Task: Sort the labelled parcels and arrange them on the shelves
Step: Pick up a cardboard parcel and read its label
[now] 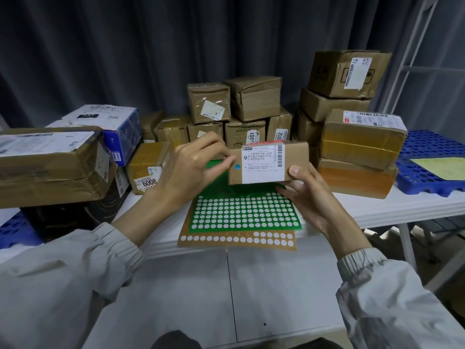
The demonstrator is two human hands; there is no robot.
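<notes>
1. Cardboard is what I am holding: my right hand [305, 191] is gripping the small parcel [269, 162] by its lower right corner, above the green sticker sheet [241, 212].
2. My left hand [193, 170] is pinching the parcel's left end, thumb and fingertips just beside the blue dot sticker [236, 167].
3. I am judging it light and stiff, because one corner grip is carrying it; the taped faces are probably a little slippery, so holding by the edges is better.
4. I am reading its white label [263, 161] only partly; the small print is blurred.
5. Behind my hands the stacked parcels [241, 107] are hiding the shelves; I am not seeing any shelf clearly.
</notes>
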